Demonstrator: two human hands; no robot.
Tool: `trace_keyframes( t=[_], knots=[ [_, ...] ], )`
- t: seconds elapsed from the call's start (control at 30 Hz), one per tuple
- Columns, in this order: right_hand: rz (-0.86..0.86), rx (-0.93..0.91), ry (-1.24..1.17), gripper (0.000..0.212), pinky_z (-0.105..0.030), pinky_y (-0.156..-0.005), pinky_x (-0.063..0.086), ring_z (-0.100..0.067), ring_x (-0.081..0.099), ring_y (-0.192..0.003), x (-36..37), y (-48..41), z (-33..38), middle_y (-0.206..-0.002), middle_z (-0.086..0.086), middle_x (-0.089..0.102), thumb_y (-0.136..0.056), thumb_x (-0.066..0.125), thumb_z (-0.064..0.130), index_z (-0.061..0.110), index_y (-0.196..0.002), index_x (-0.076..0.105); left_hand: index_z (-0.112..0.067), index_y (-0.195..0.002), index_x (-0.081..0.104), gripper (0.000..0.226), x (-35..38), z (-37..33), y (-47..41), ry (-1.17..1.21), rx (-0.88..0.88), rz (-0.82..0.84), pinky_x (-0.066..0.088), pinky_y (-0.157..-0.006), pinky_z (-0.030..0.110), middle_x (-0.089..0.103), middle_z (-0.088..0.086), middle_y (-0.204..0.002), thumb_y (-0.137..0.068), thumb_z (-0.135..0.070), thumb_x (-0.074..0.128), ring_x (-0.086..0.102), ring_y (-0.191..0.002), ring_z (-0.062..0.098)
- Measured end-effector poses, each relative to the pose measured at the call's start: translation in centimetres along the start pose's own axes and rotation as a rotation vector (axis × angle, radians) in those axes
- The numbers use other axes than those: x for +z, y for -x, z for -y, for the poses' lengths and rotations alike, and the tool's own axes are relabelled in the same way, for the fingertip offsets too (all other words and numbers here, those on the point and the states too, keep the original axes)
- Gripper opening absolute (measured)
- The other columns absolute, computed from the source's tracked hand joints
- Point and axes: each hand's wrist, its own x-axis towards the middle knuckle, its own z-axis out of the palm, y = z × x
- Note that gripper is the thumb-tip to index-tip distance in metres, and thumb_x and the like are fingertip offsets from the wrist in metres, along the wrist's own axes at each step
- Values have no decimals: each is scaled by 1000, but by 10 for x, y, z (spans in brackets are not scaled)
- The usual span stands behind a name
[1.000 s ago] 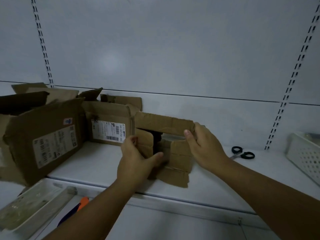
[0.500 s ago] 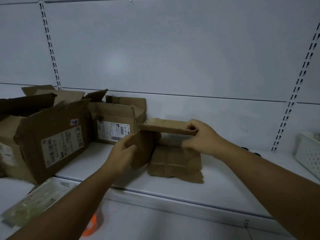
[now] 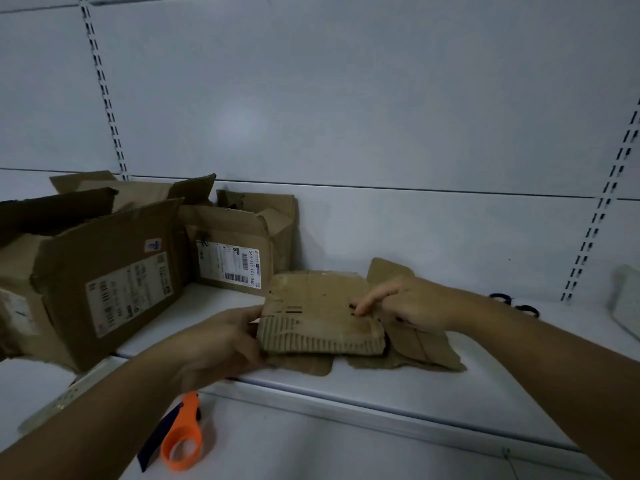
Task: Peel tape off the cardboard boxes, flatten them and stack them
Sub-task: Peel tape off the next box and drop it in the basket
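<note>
A small flattened cardboard box lies on the white shelf, its panels folded onto each other and its flaps spread underneath. My left hand grips its left edge, thumb on top. My right hand presses down on its right side with the fingers laid flat. Two open boxes stand to the left: a large one with a shipping label and a medium one with a barcode label behind it.
Black-handled scissors lie on the shelf behind my right forearm. A white basket is at the far right edge. An orange-handled tool rests on the lower surface in front. A slotted back wall rises behind.
The small box has gone from standing open to folded flat on the shelf. Both hands came down with it and now hold it against the flaps.
</note>
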Motion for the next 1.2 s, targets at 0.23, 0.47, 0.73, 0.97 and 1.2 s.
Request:
trace_keyframes(
  t=[0.23,0.47,0.73,0.97,1.2],
  knots=[
    [-227,-25,-97,29,-18,-98,44,2,59,-109,50,-7,-35,-110,14,69,-86,67,14,42,-77,68,-20,-123,57,28,7,-4,-30,-758,224,-350,39,-80,18,53,-1,-125,-96,-17,49,52,-98,3],
    [-373,5,132,30,-24,-91,40,-8,53,-105,59,-6,-36,-111,12,57,-98,41,34,29,-125,53,-31,-148,19,55,10,13,-102,-1447,248,-274,9,-117,45,9,-1,-159,-97,-50,28,6,-146,23],
    [-444,338,275,46,-34,-99,38,-22,48,-118,51,-21,-30,-129,-2,52,-89,43,54,25,-124,50,-35,-150,7,64,-1,17,-115,-1518,248,-179,7,-117,40,-2,-3,-159,-93,-61,21,-7,-146,19],
    [-254,688,220,103,-44,-111,30,-29,36,-134,24,-32,-21,-151,-7,33,-68,58,75,22,-148,20,-33,-149,18,61,-4,25,-115,-1433,388,-239,14,-116,37,9,-1,-159,-93,-58,24,4,-146,21],
    [-601,760,-454,67,-33,-79,52,-29,58,-106,-29,-13,-18,-114,-7,56,-69,83,21,-4,-123,52,-36,-149,15,68,-7,22,-112,-1171,520,-186,13,-115,34,14,-9,-158,-88,-64,28,7,-145,15]
  ],
)
